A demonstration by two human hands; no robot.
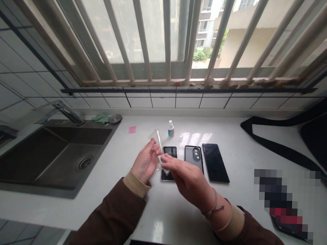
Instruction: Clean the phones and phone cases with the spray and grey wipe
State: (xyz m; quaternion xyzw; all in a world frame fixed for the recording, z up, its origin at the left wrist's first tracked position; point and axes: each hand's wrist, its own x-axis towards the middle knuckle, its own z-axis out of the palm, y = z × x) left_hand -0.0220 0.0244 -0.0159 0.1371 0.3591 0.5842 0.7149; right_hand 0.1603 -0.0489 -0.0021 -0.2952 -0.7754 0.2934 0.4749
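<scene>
On the white tabletop (176, 216) below the barred window, three dark items are lying side by side: a small phone (169, 151) partly hidden by the hands, a phone case (193, 155) with its camera cutout up, and a larger black phone (215, 162). One small dropper bottle (171, 129) is standing behind them, and one pink sticky note (132, 129) is lying near the sink (52, 154). The left hand (145, 163) is pinching one clear screen protector (157, 139), held just above the small phone, its long axis running up and away, tilted slightly left. The right hand (189, 180) is pressing a small white wipe (164, 165) against its lower end, fingers closed on it.
</scene>
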